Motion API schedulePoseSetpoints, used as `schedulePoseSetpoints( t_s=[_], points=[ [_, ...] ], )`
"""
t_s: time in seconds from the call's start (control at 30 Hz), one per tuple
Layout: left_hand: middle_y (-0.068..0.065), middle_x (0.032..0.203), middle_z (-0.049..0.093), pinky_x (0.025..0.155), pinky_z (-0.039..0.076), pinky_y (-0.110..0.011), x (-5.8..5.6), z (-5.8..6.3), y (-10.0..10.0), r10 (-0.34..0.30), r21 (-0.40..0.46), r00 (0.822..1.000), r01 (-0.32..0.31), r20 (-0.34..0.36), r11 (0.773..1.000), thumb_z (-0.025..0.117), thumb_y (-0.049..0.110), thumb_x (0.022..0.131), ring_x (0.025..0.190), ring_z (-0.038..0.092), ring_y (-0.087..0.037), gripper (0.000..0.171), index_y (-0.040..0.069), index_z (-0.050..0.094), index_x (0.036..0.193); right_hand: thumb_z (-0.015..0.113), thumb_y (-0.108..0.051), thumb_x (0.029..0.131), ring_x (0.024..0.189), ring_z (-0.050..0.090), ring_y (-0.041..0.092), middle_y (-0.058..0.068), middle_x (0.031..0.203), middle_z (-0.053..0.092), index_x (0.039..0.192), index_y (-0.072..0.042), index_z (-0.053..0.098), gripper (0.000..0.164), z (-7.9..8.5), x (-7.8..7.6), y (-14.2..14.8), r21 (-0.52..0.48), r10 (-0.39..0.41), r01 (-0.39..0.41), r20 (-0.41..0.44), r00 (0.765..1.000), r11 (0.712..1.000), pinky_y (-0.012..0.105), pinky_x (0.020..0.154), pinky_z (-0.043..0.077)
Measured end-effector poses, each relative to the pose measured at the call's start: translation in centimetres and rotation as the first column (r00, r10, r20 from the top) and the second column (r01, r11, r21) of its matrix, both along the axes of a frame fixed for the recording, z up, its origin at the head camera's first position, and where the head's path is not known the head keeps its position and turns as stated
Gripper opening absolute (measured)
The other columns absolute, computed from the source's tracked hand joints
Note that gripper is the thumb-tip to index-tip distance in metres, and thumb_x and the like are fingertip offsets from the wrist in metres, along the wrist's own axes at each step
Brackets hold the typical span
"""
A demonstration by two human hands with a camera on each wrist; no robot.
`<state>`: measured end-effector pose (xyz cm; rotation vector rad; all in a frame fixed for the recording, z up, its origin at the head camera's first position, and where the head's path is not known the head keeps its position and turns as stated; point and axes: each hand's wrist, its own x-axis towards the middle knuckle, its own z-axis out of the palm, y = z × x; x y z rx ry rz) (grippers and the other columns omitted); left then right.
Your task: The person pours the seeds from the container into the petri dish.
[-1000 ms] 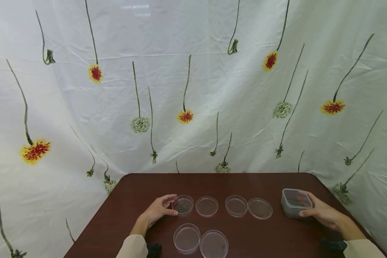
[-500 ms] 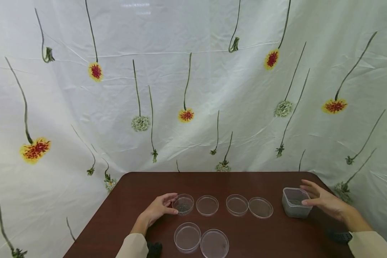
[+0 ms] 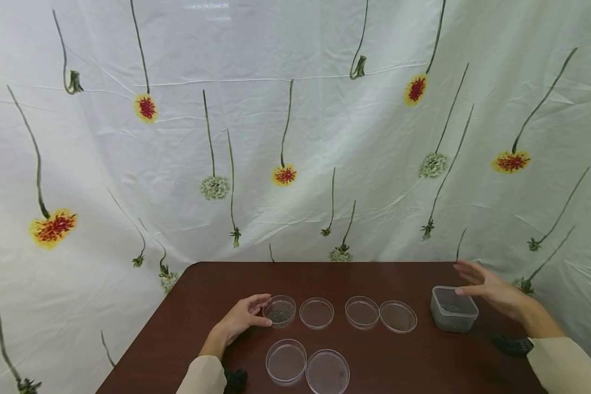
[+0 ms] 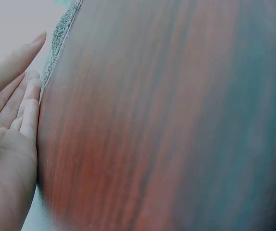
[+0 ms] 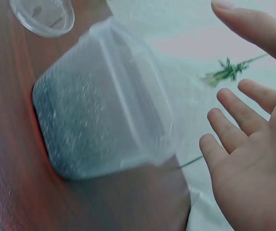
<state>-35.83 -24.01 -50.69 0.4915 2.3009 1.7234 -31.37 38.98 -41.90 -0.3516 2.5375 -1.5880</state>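
Left hand (image 3: 238, 320), fingers loosely extended, touches far-left dish (image 3: 284, 302), already containing dark grains (image 3: 278, 317); right hand (image 3: 494, 295), spread, hangs clear of far-right tub (image 5: 97, 55) of grains; five other dishes (image 3: 317, 313) show none.

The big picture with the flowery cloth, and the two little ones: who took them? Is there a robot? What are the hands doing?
There's no robot, just a person's two bare hands. The big picture comes from a camera on the person's head, looking forward and down. The little ones come from cameras on each wrist.

On the brown table sit a clear petri dish with dark grains in it, five other round clear dishes or lids, and a square plastic container, also with grains inside. The flowery cloth hangs behind.

The left hand touches the petri dish's edge. The right hand is open near the container and holds nothing.
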Motion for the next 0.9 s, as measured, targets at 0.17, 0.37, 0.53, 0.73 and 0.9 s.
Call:
schedulePoseSetpoints(
  t_s=[0.17, 0.37, 0.53, 0.73, 0.9],
  points=[
    [-0.031, 0.153, 0.042, 0.118, 0.029, -0.053, 0.0, 0.0, 0.0, 0.003, 0.003, 1.000, -0.003, 0.000, 1.000, 0.085, 0.003, 0.085, 0.147, 0.031, -0.048, 0.079, -0.007, 0.043, 0.152, 0.072, -0.013, 0.098, 0.146, 0.011, 0.060, 0.039, 0.162, 0.012, 0.161, 0.009, 0.006, 0.094, 1.3, -0.2, -1.5, 0.026, 0.031, -0.029, -0.057, 0.998, 0.999, 0.070, 0.105, 0.037],
    [-0.030, 0.153, 0.043, 0.119, 0.028, -0.053, -0.1, -0.1, 0.1, 0.005, 0.004, 1.000, -0.005, -0.003, 1.000, 0.085, 0.003, 0.085, 0.147, 0.032, -0.047, 0.079, -0.008, 0.044, 0.151, 0.072, -0.014, 0.098, 0.148, 0.010, 0.057, 0.036, 0.163, 0.012, 0.162, 0.006, 0.009, 0.092, 2.2, -0.7, -3.5, 0.007, 0.100, -0.100, -0.070, 0.993, 0.995, 0.071, 0.107, 0.035],
    [-0.031, 0.152, 0.044, 0.119, 0.027, -0.053, -0.1, 0.0, 0.2, 0.005, 0.004, 1.000, -0.005, -0.010, 1.000, 0.085, 0.003, 0.086, 0.146, 0.034, -0.046, 0.078, -0.009, 0.043, 0.151, 0.074, -0.014, 0.097, 0.149, 0.011, 0.055, 0.035, 0.164, 0.014, 0.162, 0.006, 0.010, 0.094, 2.3, -1.4, -4.7, 0.016, 0.134, -0.133, -0.082, 0.988, 0.991, 0.067, 0.107, 0.038],
    [-0.030, 0.152, 0.044, 0.118, 0.028, -0.054, -0.1, -0.1, 0.2, 0.013, 0.000, 1.000, -0.013, -0.008, 1.000, 0.085, 0.003, 0.085, 0.146, 0.033, -0.047, 0.078, -0.008, 0.044, 0.151, 0.076, -0.014, 0.096, 0.149, 0.013, 0.055, 0.036, 0.163, 0.016, 0.161, 0.008, 0.011, 0.095, 2.1, -2.3, -6.6, -0.005, 0.170, -0.171, -0.074, 0.983, 0.985, 0.071, 0.113, 0.026],
    [-0.030, 0.153, 0.044, 0.118, 0.029, -0.055, 0.0, -0.1, 0.2, 0.024, -0.001, 1.000, -0.024, 0.006, 1.000, 0.085, 0.002, 0.085, 0.146, 0.031, -0.049, 0.078, -0.007, 0.044, 0.151, 0.078, -0.015, 0.094, 0.150, 0.015, 0.053, 0.034, 0.163, 0.018, 0.161, 0.008, 0.013, 0.096, 2.1, -2.7, -8.2, -0.010, 0.192, -0.193, -0.062, 0.979, 0.981, 0.066, 0.119, 0.015]
  ],
)
